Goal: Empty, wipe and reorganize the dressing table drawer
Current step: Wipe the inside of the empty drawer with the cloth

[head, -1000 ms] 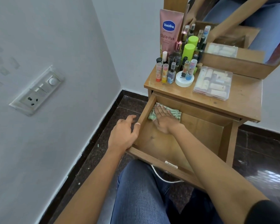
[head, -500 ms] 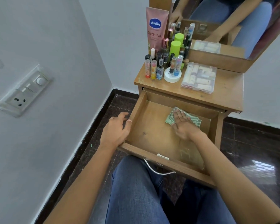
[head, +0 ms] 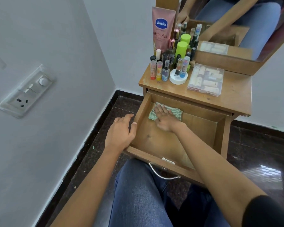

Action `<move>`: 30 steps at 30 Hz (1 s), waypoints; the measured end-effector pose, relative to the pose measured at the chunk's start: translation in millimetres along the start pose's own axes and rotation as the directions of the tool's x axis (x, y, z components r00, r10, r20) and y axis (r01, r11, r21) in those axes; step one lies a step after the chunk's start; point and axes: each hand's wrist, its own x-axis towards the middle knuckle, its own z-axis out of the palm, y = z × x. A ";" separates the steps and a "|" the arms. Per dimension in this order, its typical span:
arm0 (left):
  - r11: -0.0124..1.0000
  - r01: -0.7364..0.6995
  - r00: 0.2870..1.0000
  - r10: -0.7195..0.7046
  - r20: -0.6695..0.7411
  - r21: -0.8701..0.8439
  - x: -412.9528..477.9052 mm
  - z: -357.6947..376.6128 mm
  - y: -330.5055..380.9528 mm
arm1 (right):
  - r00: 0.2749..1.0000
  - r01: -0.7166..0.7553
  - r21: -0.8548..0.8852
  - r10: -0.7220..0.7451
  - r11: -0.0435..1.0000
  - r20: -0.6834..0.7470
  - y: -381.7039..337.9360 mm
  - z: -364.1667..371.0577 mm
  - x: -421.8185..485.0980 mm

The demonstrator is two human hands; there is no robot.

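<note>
inside drawer [head: 203, 126], right hand [head: 164, 119] presses cloth [head: 176, 113] flat.

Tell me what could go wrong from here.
The small bottles stand crowded near the tabletop's front edge, right above the drawer; a jolt could topple them in. The drawer is pulled far out, and the right hand presses the cloth down at its back, so it might sag or slip if the left hand lets go.

Blue jeans [head: 138, 194], black right sleeve [head: 269, 212], finger ring [head: 115, 122]
</note>
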 end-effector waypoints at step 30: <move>0.996 0.076 0.997 -0.077 -0.030 -0.039 1.2 -0.1 0.6 | 0.919 0.372 0.063 -0.377 0.926 0.111 41.4 17.4 -40.7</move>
